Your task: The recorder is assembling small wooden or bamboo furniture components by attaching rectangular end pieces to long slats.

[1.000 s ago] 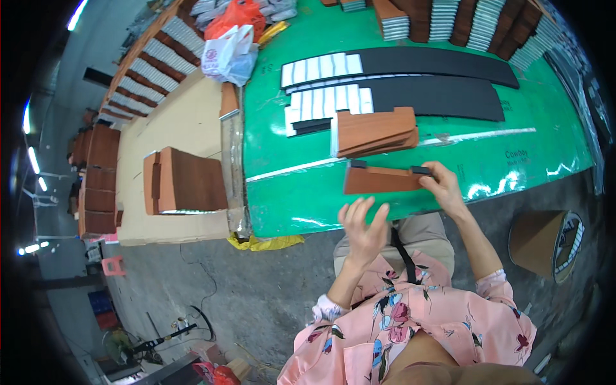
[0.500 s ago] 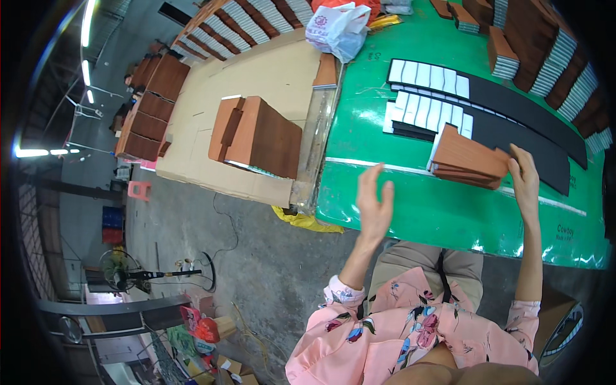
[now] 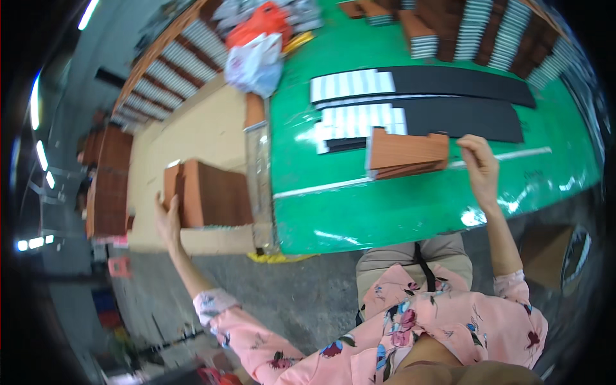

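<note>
On the green table lies a small stack of wood-brown flat pieces (image 3: 410, 153), tapered and with a notched corner. My right hand (image 3: 481, 170) is just right of this stack, apart from it, fingers curled in and nothing visible in them. Far to the left, my left hand (image 3: 168, 221) reaches to a taller stack of brown pieces (image 3: 218, 196) on the cardboard. Its thumb and fingers are spread beside the stack's left side; whether they touch it I cannot tell. Behind the small stack lie long black strips (image 3: 459, 119) and white ribbed pieces (image 3: 362, 120).
The cardboard-covered table (image 3: 186, 141) adjoins the green table (image 3: 327, 218). White and red plastic bags (image 3: 253, 64) sit at the back. Brown stacks with pale edges (image 3: 475, 35) line the far right. An open carton (image 3: 545, 253) stands on the floor at right.
My left hand has moved far left, from over the green table to the brown stack on the cardboard. My right hand has come away from the small stack. The view has turned left.
</note>
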A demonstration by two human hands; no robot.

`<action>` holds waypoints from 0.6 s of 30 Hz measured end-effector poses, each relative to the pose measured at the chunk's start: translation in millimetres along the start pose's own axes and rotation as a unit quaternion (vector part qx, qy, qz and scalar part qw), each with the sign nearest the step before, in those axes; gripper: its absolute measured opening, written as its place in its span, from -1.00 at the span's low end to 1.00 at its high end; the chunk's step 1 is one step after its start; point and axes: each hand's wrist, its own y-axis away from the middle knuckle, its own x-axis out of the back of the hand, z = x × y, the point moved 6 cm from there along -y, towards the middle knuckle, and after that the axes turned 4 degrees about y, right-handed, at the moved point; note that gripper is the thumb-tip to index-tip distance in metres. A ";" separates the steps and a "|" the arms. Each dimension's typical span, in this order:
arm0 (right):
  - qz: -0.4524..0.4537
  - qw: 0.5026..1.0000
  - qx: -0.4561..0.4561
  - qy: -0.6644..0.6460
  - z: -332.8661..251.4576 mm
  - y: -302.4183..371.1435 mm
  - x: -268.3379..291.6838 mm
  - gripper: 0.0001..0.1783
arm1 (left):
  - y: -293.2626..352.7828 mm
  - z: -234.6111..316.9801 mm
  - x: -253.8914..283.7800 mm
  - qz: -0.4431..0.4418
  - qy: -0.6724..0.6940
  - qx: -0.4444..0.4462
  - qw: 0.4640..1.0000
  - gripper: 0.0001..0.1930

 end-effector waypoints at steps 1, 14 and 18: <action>0.002 1.000 0.001 -0.010 -2.2 3.8 -0.7 -0.84 | 12.1 21.4 9.8 0.046 -0.053 -0.014 0.997 -0.40; -0.190 0.976 0.067 -0.088 -73.8 96.0 -68.4 -0.55 | 342.4 299.4 -166.6 -0.201 0.734 0.224 0.609 -0.28; -0.305 0.950 -0.029 -0.067 -26.3 87.4 -40.0 -0.52 | 359.3 318.4 -198.6 -0.329 0.737 0.208 0.553 -0.38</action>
